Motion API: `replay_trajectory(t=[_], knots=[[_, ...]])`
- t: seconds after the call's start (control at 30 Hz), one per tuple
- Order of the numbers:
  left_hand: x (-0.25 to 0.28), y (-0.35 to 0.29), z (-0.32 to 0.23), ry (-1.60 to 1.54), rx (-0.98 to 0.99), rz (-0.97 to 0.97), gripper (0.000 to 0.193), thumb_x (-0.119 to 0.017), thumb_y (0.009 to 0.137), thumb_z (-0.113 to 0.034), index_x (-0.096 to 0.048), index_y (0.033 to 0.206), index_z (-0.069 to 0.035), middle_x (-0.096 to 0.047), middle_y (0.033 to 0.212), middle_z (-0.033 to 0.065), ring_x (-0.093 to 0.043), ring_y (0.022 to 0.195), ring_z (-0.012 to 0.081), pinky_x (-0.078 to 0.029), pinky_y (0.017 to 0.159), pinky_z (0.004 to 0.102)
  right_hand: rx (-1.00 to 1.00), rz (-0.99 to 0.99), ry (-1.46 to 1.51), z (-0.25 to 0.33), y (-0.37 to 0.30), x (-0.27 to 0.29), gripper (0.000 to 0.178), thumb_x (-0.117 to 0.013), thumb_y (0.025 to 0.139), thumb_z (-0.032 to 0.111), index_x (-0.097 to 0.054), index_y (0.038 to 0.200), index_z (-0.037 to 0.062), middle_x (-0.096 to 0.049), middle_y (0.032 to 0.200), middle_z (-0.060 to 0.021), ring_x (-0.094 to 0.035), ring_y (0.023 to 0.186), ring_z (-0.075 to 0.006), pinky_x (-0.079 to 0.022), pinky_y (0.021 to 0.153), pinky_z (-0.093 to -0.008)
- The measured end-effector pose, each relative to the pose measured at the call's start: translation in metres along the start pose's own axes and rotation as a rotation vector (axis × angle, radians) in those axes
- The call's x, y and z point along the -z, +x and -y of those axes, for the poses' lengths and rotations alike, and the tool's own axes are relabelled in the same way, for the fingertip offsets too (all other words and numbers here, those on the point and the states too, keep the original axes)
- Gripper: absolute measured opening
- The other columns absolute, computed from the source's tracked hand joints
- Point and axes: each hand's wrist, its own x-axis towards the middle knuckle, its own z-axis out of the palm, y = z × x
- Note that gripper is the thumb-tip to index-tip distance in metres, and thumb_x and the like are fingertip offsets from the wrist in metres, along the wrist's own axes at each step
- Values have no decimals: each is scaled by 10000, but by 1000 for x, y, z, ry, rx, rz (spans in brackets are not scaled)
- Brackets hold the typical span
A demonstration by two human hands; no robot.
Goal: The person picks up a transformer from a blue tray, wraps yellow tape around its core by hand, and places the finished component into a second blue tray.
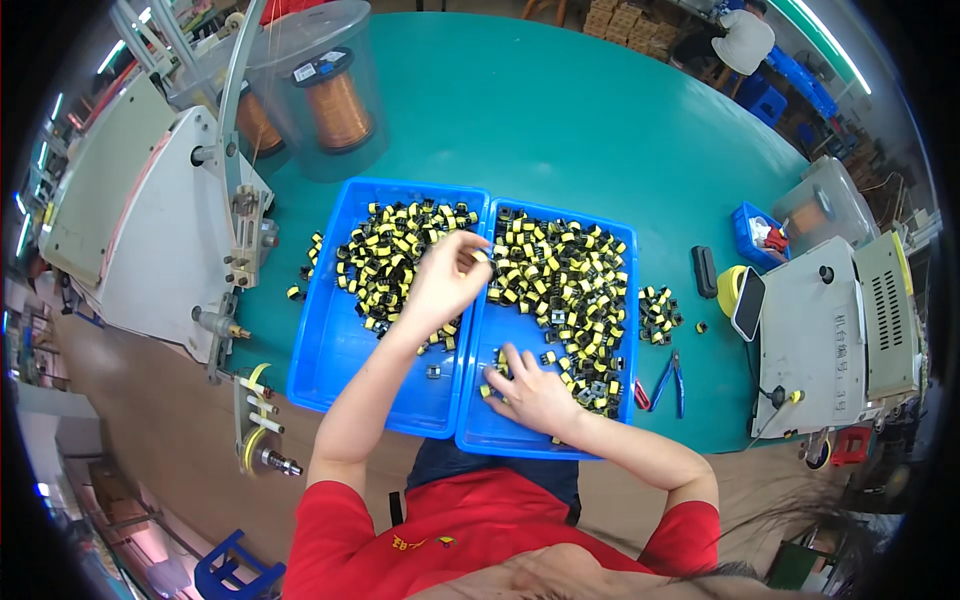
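Note:
My left hand (450, 277) is raised over the rim between two blue trays. Its thumb and fingers are pinched on a small black-and-yellow coil (482, 257), partly covered by the fingertips. My right hand (537, 396) reaches low into the right blue tray (515, 432), its fingers spread apart and touching or close to a few coils near the tray floor. Many yellow-wrapped coils with black bobbins (560, 260) fill the far part of that tray and run down its right side. In the left blue tray (335, 365), more such coils (385, 260) are heaped toward the back.
Loose coils (657, 315) lie right of the trays, near blue-handled pliers (670, 383) and a red-handled tool (641, 394). Winding machines (170, 230) flank the green table (500, 100). Copper wire spools (338, 108) stand at back left. Another person (745, 42) sits far right.

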Motion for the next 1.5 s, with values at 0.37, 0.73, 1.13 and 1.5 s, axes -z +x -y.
replay_trajectory(t=[0.37,0.73,1.13,1.5], knots=[[19,3,11,680,-188,-414,214,-584,784,-163,-600,960,-42,-513,1004,128,-409,1041,303,-329,924,418,38,23,84,-17,11,7,306,-608,814,345,-544,1078,204,-416,1163,-202,-558,877,-317,-530,574,-363],[11,6,7,153,-156,-45,143,-580,860,-131,-629,958,-40,-623,931,44,-575,843,119,-453,759,267,-95,-6,95,-22,16,-2,297,-596,796,195,-517,1075,131,-402,1175,-196,-577,887,-310,-534,571,-386],[9,0,-4,1,-36,396,213,-643,820,-133,-604,1004,-35,-616,921,27,-553,803,81,-453,675,229,-286,-59,498,-32,17,-6,333,-590,818,208,-472,1108,95,-396,1166,-236,-581,891,-363,-533,604,-384],[-3,-9,-20,188,-416,546,298,-612,801,-53,-581,1097,-44,-541,1069,86,-533,990,192,-443,817,306,-941,178,2095,-47,29,70,306,-573,867,330,-490,1106,158,-591,930,-4,-641,733,-130,-407,349,-216]])
